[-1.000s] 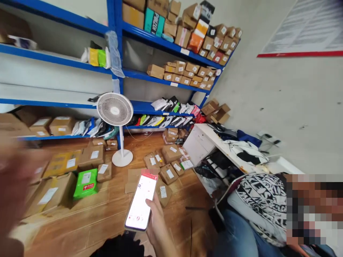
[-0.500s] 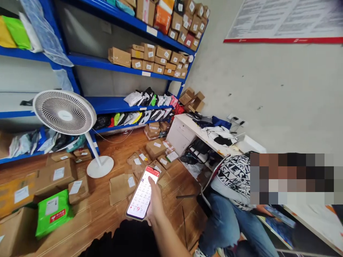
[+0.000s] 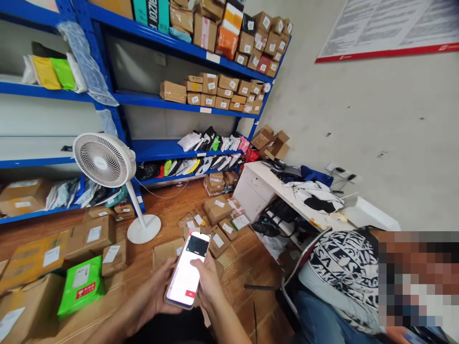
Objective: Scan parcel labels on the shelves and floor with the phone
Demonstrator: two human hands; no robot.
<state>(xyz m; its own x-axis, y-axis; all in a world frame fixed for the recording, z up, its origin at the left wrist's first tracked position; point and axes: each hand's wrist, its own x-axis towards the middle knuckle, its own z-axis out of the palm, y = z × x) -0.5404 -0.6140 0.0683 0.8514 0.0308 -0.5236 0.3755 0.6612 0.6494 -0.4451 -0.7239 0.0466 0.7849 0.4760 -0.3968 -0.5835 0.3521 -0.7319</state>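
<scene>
A smartphone (image 3: 181,279) with a lit, mostly white screen is held upright in front of me, low in the view. A dark panel fills the top of its screen, and a small red button shows near the bottom. My left hand (image 3: 158,289) wraps round the phone's left edge and underside. My right hand (image 3: 210,282) grips the right edge, its thumb over the middle of the screen. The fingers behind the phone are hidden. Just beyond it, a flat cardboard box (image 3: 167,251) lies on the wooden floor, partly covered by the phone.
A white standing fan (image 3: 103,160) is at the left before blue shelves (image 3: 154,99) of parcels. A green parcel (image 3: 81,286) and cardboard boxes (image 3: 93,234) lie on the floor. At the right, a seated person (image 3: 344,272) is by a white desk (image 3: 251,184).
My left hand has come into view and taken hold of the phone's left side. The phone's screen has switched from icons to a dark panel over white. The view has shifted left.
</scene>
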